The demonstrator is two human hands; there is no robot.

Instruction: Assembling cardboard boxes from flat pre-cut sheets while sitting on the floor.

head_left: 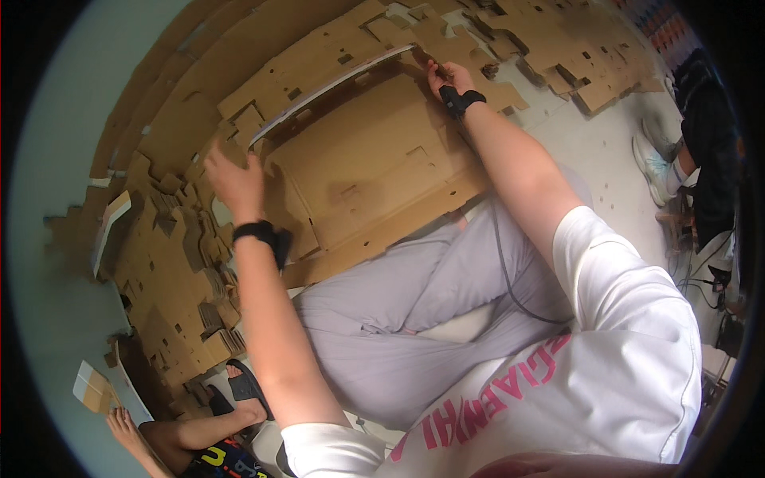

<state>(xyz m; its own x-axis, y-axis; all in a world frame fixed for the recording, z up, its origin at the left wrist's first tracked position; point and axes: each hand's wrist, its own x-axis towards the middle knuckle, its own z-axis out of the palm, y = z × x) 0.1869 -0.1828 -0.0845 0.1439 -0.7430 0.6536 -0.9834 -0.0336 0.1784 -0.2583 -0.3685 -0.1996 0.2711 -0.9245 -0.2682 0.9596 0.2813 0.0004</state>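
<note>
A large flat die-cut cardboard sheet (374, 171) lies across my lap, brown with slots and flaps. My left hand (233, 177) grips the near-left corner of its folded-up back panel (319, 88). My right hand (448, 77) pinches the far-right end of that same panel, by its white edge. Both wrists wear black bands. My legs in grey trousers (422, 319) stretch under the sheet.
Stacks of similar flat cardboard blanks (171, 271) pile up at my left, and more lie spread (558, 48) at the far right on the pale floor. Another person's legs and black sandal (239, 386) sit at lower left; a shoe (653, 163) shows at right.
</note>
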